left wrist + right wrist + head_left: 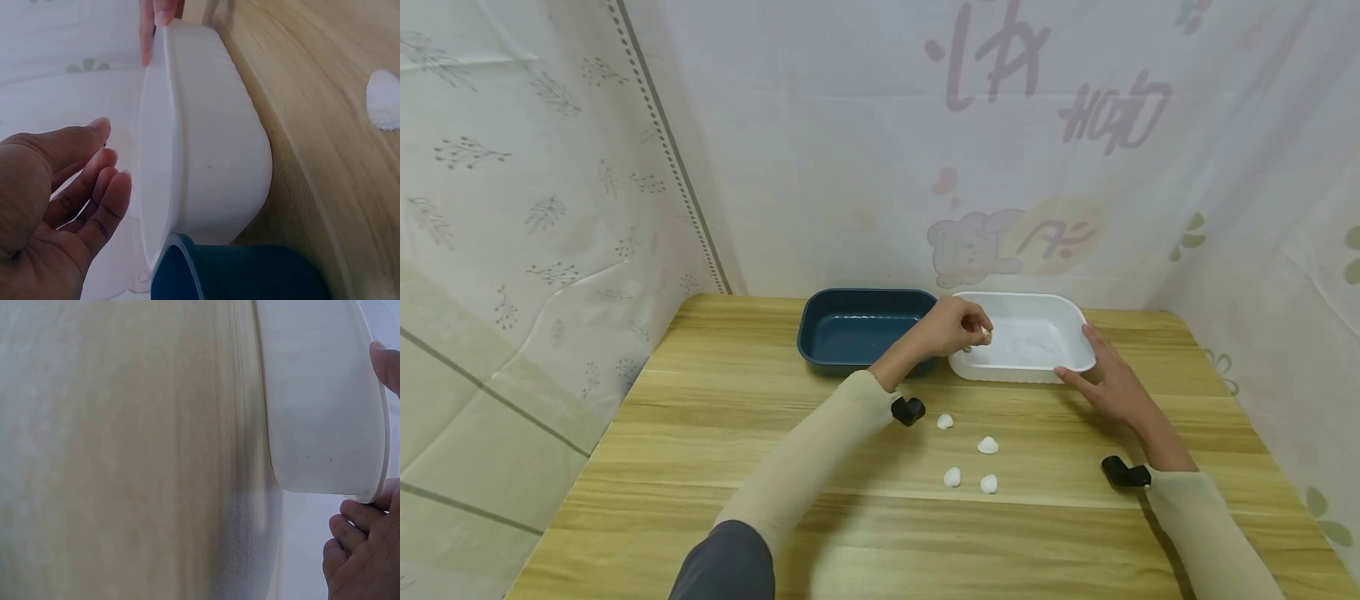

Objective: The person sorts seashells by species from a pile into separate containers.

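Note:
My left hand [953, 323] hovers over the left end of a white tray [1052, 374], its fingers bent toward the thumb. A tiny pale spot shows at its fingertips in the head view; whether that is a held shell or a fingertip, I cannot tell. In the left wrist view a narrow gap parts thumb and fingers, with no clear object there. My right hand [1111, 379] grips the tray's front right corner, thumb [387, 365] at the rim and fingers bent round the end. Several white seashells [988, 445] lie on the wooden table in front of the tray.
A dark teal tray [827, 364] stands directly left of the white one, partly behind my left forearm. Both sit near the back edge of the wooden table [700, 433]. Patterned cloth [820, 183] hangs behind and at both sides.

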The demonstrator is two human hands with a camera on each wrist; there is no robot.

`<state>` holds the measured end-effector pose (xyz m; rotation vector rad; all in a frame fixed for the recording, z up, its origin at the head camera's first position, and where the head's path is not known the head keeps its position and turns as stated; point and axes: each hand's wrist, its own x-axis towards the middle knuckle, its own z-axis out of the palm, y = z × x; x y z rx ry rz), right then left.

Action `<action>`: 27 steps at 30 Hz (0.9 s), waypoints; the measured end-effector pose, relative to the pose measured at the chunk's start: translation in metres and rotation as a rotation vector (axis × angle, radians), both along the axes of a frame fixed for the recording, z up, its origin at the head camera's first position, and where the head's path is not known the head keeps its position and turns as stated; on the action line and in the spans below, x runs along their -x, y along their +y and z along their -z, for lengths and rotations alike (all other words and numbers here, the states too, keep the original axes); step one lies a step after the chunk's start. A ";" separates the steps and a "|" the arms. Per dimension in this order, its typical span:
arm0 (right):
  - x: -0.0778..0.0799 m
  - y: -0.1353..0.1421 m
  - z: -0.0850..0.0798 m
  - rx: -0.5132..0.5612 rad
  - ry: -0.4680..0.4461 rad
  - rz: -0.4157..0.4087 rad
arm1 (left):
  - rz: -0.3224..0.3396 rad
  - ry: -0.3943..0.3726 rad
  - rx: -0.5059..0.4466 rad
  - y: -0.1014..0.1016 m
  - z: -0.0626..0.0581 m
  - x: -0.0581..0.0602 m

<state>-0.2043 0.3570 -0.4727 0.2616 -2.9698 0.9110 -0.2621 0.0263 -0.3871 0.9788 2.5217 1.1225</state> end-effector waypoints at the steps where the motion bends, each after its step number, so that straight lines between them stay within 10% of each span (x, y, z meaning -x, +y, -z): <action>1: 0.000 0.000 0.000 0.001 0.001 -0.001 | -0.004 -0.002 0.009 0.001 0.001 0.002; 27: -0.001 0.001 0.000 0.032 0.014 -0.022 | -0.067 0.047 0.140 0.031 0.016 0.028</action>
